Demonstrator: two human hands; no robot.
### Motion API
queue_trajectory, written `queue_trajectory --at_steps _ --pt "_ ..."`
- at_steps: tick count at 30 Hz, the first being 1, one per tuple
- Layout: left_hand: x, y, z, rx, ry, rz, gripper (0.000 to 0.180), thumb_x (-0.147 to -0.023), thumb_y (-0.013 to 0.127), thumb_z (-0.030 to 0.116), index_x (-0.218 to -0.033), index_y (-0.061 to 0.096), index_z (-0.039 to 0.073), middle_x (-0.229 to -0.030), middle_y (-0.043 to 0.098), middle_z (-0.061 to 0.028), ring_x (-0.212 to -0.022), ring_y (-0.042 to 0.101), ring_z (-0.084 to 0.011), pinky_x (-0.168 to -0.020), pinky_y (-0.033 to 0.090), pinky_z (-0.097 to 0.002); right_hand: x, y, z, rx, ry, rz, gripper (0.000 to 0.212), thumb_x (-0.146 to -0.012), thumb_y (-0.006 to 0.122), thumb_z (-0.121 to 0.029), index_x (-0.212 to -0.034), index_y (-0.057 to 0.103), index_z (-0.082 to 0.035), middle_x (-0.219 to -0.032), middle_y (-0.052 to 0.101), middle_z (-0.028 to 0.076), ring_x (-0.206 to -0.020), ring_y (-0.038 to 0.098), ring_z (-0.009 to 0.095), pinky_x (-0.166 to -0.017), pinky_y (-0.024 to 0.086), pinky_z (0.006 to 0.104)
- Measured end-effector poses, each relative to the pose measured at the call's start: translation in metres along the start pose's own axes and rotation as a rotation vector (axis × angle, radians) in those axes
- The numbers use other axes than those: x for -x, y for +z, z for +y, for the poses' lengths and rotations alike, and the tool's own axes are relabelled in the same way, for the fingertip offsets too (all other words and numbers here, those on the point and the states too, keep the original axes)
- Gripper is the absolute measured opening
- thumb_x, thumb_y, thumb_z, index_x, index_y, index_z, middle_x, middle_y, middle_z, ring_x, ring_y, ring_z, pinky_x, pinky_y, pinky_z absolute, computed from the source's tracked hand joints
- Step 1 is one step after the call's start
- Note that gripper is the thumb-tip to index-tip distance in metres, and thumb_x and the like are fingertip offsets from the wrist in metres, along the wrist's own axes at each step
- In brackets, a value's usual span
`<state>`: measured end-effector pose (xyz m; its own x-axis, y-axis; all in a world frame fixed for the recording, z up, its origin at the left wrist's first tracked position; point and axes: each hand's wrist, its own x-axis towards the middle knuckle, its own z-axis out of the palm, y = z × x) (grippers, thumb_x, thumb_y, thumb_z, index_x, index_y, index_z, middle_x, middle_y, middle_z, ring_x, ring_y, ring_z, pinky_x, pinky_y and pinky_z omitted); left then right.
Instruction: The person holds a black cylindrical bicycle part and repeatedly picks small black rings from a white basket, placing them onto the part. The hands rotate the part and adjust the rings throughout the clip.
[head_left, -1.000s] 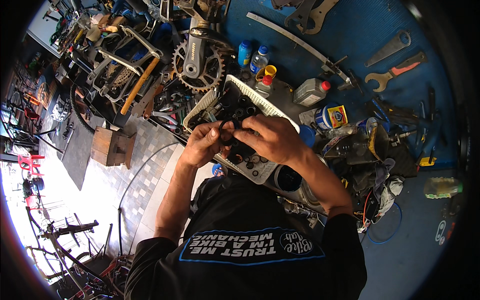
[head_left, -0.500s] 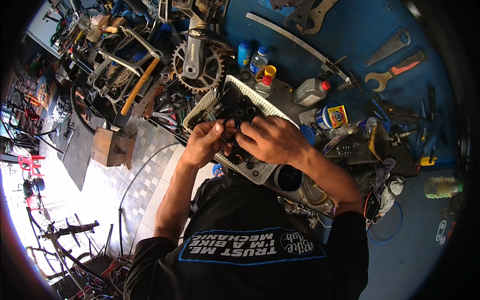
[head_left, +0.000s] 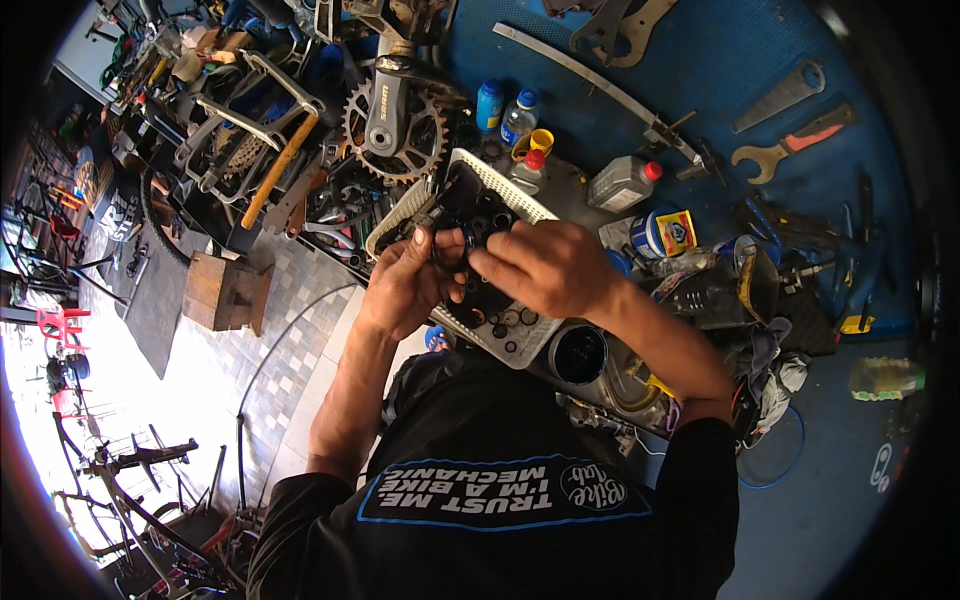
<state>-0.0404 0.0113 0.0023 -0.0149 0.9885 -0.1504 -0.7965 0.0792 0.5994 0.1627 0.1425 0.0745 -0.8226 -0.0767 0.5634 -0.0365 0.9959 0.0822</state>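
Both of my hands meet above a cream plastic basket (head_left: 508, 187) filled with small black rings and other dark parts. My left hand (head_left: 405, 285) is closed, thumb raised, with its fingers around a small dark ring-like part (head_left: 468, 236). From the other side my right hand (head_left: 558, 268) pinches at the same part, its thumb and forefinger pressed together. The fingers cover much of the part, so its exact kind is unclear. Loose black rings (head_left: 511, 347) lie at the near end of the basket.
A crankset with a chainring (head_left: 385, 115) stands beyond the basket. Bottles (head_left: 519, 118) and a grey container with a red cap (head_left: 623, 184) sit to its right. An open tub of dark stuff (head_left: 578, 353) is near my right forearm. Left lie a wooden-handled hammer (head_left: 280, 172) and a wooden stool (head_left: 225, 293).
My right hand has shifted slightly and its fingers are curled tighter. The left thumb has moved a little up and left. The small dark part shows more between the hands.
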Motion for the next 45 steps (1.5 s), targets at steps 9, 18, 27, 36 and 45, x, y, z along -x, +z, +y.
queue_trajectory --at_steps 9,18,27,36,45 --pt "-0.007 -0.024 -0.005 -0.067 -0.004 0.076 0.053 -0.111 0.054 0.047 -0.127 0.068 -0.002 -0.112 0.076 -0.0189 -0.086 0.071 -0.0217 -0.073 0.060 -0.0353 0.015 0.013 0.026 -0.367 0.570 0.011 0.018 -0.095 0.079 -0.026 -0.107 0.079 -0.013 -0.096 0.071 0.004 -0.083 0.073 0.025 -0.072 0.058 0.0367" --pt "-0.006 -0.045 -0.008 -0.091 0.018 0.082 0.055 -0.111 0.052 0.050 -0.130 0.068 0.001 -0.116 0.075 -0.0188 -0.088 0.070 -0.0228 -0.073 0.056 -0.0344 0.078 0.129 0.010 -0.476 1.004 -0.349 0.023 -0.094 0.074 -0.015 -0.115 0.068 -0.011 -0.102 0.078 0.004 -0.096 0.077 0.026 -0.080 0.058 0.0386" --pt "0.004 -0.042 -0.006 -0.051 0.038 0.100 0.049 -0.111 0.057 0.042 -0.131 0.067 -0.002 -0.115 0.076 -0.0157 -0.087 0.071 -0.0215 -0.071 0.058 -0.0355 0.073 0.176 0.005 -0.273 0.916 -0.388 0.032 -0.089 0.075 -0.010 -0.116 0.057 -0.010 -0.096 0.075 0.010 -0.087 0.076 0.033 -0.072 0.058 0.0474" --pt "0.000 -0.046 -0.009 -0.052 0.048 0.038 0.046 -0.108 0.064 0.037 -0.134 0.066 -0.001 -0.115 0.074 -0.0100 -0.091 0.072 -0.0226 -0.071 0.059 -0.0366 0.060 0.188 -0.003 -0.092 0.821 -0.483 0.037 -0.089 0.070 -0.005 -0.121 0.050 -0.006 -0.092 0.073 0.016 -0.083 0.076 0.036 -0.067 0.060 0.0473" --pt "0.006 -0.042 -0.003 -0.141 0.076 -0.034 0.052 -0.103 0.070 0.040 -0.136 0.065 0.000 -0.127 0.071 -0.0101 -0.108 0.066 -0.0216 -0.079 0.057 -0.0379 0.051 0.129 -0.003 -0.545 1.018 -0.025 0.024 -0.091 0.072 -0.008 -0.109 0.056 -0.009 -0.094 0.069 0.005 -0.073 0.069 0.023 -0.063 0.052 0.0386"
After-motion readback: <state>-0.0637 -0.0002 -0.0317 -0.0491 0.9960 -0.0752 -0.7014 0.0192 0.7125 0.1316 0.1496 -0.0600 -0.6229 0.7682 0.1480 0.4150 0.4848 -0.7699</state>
